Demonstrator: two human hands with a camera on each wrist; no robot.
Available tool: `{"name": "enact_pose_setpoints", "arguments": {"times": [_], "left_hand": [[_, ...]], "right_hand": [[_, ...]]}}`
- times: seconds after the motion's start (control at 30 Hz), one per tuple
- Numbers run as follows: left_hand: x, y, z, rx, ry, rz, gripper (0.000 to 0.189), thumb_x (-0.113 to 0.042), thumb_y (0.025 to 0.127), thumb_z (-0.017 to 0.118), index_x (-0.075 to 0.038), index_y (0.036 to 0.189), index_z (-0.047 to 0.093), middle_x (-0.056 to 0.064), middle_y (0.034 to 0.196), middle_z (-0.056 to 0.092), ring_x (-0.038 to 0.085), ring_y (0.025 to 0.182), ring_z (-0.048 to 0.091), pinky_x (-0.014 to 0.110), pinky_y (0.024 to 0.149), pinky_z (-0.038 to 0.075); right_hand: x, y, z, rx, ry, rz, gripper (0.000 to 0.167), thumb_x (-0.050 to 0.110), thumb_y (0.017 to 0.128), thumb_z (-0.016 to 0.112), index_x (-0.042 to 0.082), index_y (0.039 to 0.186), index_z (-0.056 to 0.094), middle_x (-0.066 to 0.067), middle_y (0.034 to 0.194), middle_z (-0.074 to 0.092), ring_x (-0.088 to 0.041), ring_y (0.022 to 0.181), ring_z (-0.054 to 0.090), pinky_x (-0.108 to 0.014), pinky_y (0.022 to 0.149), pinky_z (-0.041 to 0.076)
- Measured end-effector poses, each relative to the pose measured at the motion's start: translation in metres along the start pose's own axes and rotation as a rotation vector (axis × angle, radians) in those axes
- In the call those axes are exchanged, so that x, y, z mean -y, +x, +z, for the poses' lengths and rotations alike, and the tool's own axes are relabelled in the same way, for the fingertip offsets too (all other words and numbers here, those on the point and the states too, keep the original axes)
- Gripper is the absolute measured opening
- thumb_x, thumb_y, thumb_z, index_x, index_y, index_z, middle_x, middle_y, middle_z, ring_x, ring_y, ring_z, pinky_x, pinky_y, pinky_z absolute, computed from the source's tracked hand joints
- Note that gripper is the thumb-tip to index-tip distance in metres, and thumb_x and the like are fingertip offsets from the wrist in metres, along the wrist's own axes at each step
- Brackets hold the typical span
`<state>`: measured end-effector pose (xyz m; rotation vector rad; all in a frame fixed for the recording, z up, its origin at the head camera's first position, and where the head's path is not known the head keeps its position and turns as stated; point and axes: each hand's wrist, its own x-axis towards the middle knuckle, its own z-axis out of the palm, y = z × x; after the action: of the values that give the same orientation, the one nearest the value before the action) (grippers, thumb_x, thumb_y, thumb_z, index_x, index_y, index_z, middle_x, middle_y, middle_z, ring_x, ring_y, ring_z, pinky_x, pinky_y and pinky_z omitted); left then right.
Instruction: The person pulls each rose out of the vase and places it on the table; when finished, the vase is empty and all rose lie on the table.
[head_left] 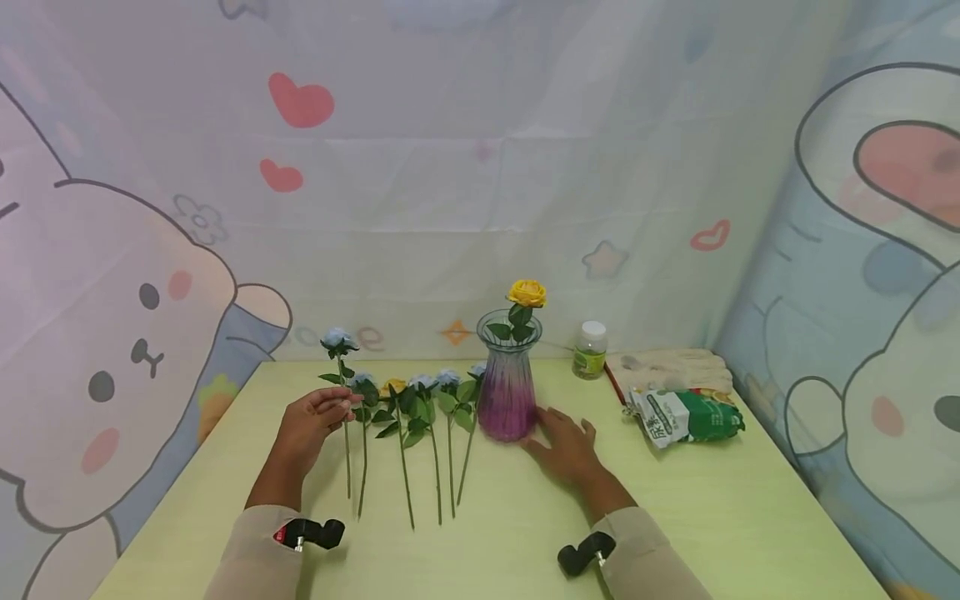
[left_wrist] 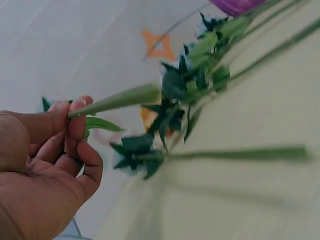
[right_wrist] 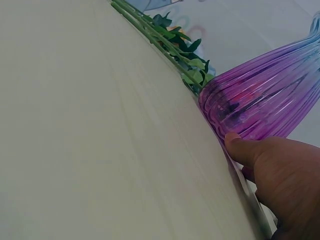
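My left hand point(head_left: 311, 425) pinches the stem of an artificial light-blue rose point(head_left: 340, 340) between thumb and fingers. The bloom points up in the head view, and the cut stem end points towards the camera in the left wrist view. At the base of a ribbed glass vase point(head_left: 506, 396), my right hand point(head_left: 566, 450) holds its right side, thumb against the front. The vase fades from clear blue-grey down to purple and stands upright. One yellow rose point(head_left: 527, 293) rises out of its mouth, leaves at the rim.
Several more stemmed roses lie in a row between my hands, blue ones point(head_left: 422, 382) and a yellow one point(head_left: 392, 387). Right of the vase are a white-capped jar point(head_left: 590, 350), pale gloves point(head_left: 667, 368) and a green-and-white packet point(head_left: 686, 417). A printed cloth point(head_left: 420, 192) hangs behind the table.
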<state>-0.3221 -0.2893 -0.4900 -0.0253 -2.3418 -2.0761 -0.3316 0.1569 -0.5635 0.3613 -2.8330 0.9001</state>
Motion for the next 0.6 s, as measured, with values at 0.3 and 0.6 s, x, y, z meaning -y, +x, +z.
{"name": "enact_pose_setpoints", "arguments": {"times": [0.3,0.6], "left_hand": [[0.033,0.001,-0.015,-0.016,0.007,-0.054,0.048,-0.019,0.110,0.069,0.000,0.153,0.056,-0.014,0.127,0.080,0.008,0.113,0.076,0.021,0.096,0.059],[0.056,0.001,-0.018,0.000,0.229,0.010,0.043,-0.018,0.111,0.067,0.002,0.149,0.062,0.014,0.140,0.076,-0.013,0.106,0.070,0.012,0.092,0.056]], "right_hand": [[-0.001,0.000,-0.001,-0.019,0.001,-0.013,0.067,0.042,0.105,0.070,0.008,0.160,0.055,-0.014,0.162,0.060,-0.039,0.156,0.049,-0.079,0.124,0.018],[0.001,-0.001,-0.001,0.000,0.003,0.001,0.068,0.043,0.106,0.070,0.008,0.161,0.053,-0.015,0.163,0.059,-0.038,0.157,0.048,-0.079,0.126,0.017]]}}
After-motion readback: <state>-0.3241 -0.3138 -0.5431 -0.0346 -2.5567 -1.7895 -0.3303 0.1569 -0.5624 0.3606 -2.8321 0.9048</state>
